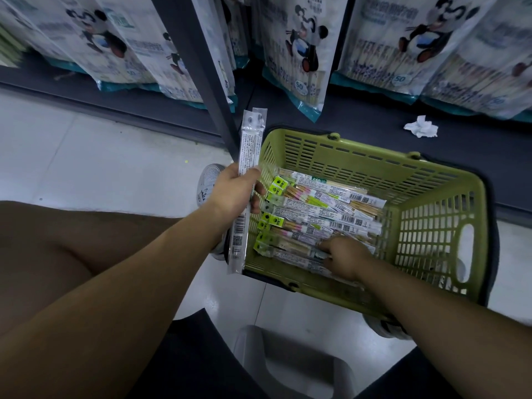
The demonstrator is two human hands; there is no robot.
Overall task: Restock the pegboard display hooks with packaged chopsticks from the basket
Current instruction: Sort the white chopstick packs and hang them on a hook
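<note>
left hand [233, 189] gripped slim chopstick packs [250, 145] over the basket's [431, 182] left rim | right hand [344, 256] down in the pile [316, 210], grip: can't tell | likely light, slick, stiffish: pinch mid-length

The number 50 stands in a round badge low on the panda bags [299, 53] across the top of the frame. The chopstick packets [316, 214] at centre carry barcodes and print too small to read.
</note>
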